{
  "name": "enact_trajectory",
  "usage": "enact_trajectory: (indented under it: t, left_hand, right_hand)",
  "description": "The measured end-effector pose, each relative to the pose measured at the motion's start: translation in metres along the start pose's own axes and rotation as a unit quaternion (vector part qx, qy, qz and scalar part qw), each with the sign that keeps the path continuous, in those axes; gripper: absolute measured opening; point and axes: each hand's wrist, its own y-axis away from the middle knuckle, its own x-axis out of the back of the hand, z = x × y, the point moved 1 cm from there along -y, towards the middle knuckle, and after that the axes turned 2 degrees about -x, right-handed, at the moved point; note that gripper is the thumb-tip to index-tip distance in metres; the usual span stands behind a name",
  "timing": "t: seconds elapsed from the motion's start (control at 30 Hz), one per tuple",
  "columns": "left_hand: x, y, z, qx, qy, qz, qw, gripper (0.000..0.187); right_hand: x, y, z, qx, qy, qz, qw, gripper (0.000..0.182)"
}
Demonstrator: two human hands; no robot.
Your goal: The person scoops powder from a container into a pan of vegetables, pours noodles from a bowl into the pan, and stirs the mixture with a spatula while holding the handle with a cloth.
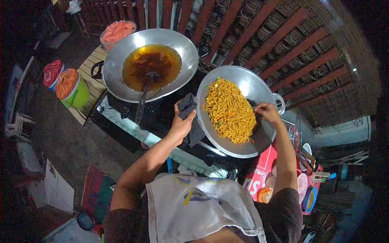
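A large metal wok (243, 79) of fried noodles (229, 109), flecked with green and orange bits, is right in front of me. My left hand (181, 124) is closed around a folded dark cloth (187, 106) at the wok's left rim. Over the wok's right side, my right hand (267, 112) has its fingers pinched together close to the noodles, by a small dark patch; I cannot tell what it holds. The wok's right loop handle (279, 103) shows just beyond that hand.
To the left, a second wok (113, 75) contains brown oil and a ladle (145, 97). A green bucket (82, 92) and a tub of pink crackers (117, 32) stand farther left. A red-covered table (259, 168) with dishes is at right; wooden slats (227, 30) rise behind.
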Motion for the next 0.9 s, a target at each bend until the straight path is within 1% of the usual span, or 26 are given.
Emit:
enact_trajectory:
  t: [0.07,0.13,0.2,0.23,0.3,0.33,0.4,0.43,0.47,0.53,0.57,0.63,0.67,0.73,0.8,0.87,0.9]
  left_hand:
    - [0.000,0.002,0.004,0.037,0.032,-0.017,0.999,0.051]
    - [-0.001,0.001,0.003,0.024,0.030,-0.015,0.999,0.051]
    - [-0.001,0.002,0.003,0.015,0.027,-0.015,0.999,0.052]
    - [-0.002,0.003,0.006,0.016,0.034,-0.016,0.999,0.052]
    - [-0.002,0.002,0.006,0.019,0.041,-0.019,0.999,0.052]
    - [-0.001,0.001,0.003,0.027,0.040,-0.014,0.999,0.052]
    - [0.000,-0.001,-0.002,0.035,0.039,-0.011,0.999,0.052]
    - [0.001,-0.002,-0.003,0.026,0.027,-0.009,0.999,0.053]
    - [0.001,-0.002,-0.003,0.018,0.014,-0.006,1.000,0.053]
    - [0.002,-0.002,-0.004,0.021,0.017,-0.013,1.000,0.053]
    - [0.002,-0.003,-0.004,0.024,0.021,-0.020,0.999,0.053]
    - [0.002,-0.001,-0.004,0.007,0.015,-0.014,1.000,0.052]
    - [0.002,-0.001,-0.003,-0.011,0.007,-0.013,1.000,0.052]
    - [0.001,-0.002,-0.005,-0.015,0.005,-0.009,1.000,0.052]
    - [0.000,-0.003,-0.005,-0.019,0.003,-0.008,1.000,0.051]
    - [0.000,-0.002,-0.004,0.002,-0.005,-0.006,1.000,0.052]
    - [0.000,-0.001,-0.002,0.002,-0.007,-0.004,1.000,0.052]
  right_hand:
    - [0.012,0.010,0.010,-0.019,-0.035,-0.012,0.999,0.016]
    - [0.023,0.018,0.019,-0.014,-0.026,0.005,1.000,0.017]
    - [0.052,0.042,-0.010,0.003,0.042,0.051,0.998,0.016]
    - [0.063,0.054,-0.024,0.000,0.043,0.051,0.998,0.016]
    - [0.080,0.075,-0.058,-0.017,0.142,0.138,0.980,0.014]
    - [0.085,0.084,-0.072,-0.018,0.143,0.139,0.980,0.014]
    - [0.091,0.097,-0.098,0.036,0.307,0.224,0.924,0.014]
    - [0.093,0.100,-0.106,0.080,0.332,0.246,0.907,0.015]
    - [0.095,0.098,-0.105,0.081,0.333,0.246,0.907,0.015]
    - [0.101,0.091,-0.100,0.129,0.385,0.244,0.881,0.014]
    - [0.103,0.085,-0.097,0.133,0.384,0.243,0.881,0.014]
    - [0.108,0.064,-0.084,-0.001,0.457,0.197,0.867,0.014]
    - [0.110,0.050,-0.074,0.005,0.456,0.198,0.868,0.014]
    - [0.105,0.015,-0.048,-0.005,0.459,0.141,0.877,0.015]
    - [0.087,-0.020,-0.025,0.008,0.406,0.128,0.905,0.016]
    - [0.050,-0.051,-0.012,0.049,0.322,0.116,0.938,0.017]
    - [0.029,-0.060,-0.009,0.108,0.270,0.103,0.951,0.017]
